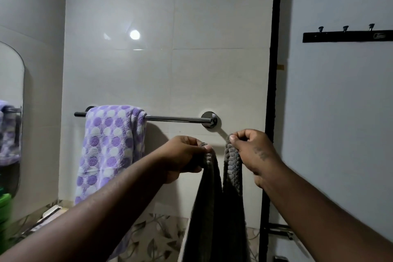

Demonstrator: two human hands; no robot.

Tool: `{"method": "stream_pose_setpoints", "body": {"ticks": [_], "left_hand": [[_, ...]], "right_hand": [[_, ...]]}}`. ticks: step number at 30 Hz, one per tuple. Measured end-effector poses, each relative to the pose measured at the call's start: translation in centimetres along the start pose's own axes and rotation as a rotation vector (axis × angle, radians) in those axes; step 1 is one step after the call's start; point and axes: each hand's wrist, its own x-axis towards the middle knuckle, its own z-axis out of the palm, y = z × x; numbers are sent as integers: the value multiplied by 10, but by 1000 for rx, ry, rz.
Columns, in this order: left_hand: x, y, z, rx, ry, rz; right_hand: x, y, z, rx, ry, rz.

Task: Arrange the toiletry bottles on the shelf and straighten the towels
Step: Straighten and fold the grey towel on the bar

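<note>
Your left hand (185,155) and right hand (251,151) each pinched a top corner of the gray towel (214,208), which hung below your fingers.

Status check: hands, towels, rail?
Left hand and right hand pinch grey towel below rail. Dotted towel hangs bunched, left. Right rail section bare.

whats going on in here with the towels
A person holds a dark grey ribbed towel up by its top edge, left hand and right hand each pinching a corner, just below the bare right part of the chrome wall rail. A purple-and-white polka-dot towel already hangs over the rail's left end.
</note>
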Motion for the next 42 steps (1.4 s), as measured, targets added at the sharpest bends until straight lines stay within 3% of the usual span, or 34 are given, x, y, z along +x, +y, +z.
{"method": "stream_pose_setpoints", "body": {"ticks": [15, 21, 24, 28, 31, 33, 42], "left_hand": [[3, -11, 34, -205, 160, -14], [2, -4, 28, -225, -23, -69], [1, -7, 22, -130, -52, -3], [8, -16, 19, 254, 176, 281], [10, -18, 15, 158, -31, 277], [9, -19, 14, 93, -75, 249], [9, -19, 31, 160, 179, 327]], "right_hand": [[-26, 1, 7, -401, -79, -285], [-28, 6, 6, -507, 14, -420], [-20, 6, 1, -339, -43, -287], [-12, -4, -6, -8, -180, -47], [-10, -14, -14, 190, -316, 100], [-6, -16, -20, 254, -371, 182], [-8, 1, -12, 221, -464, 388]]}}
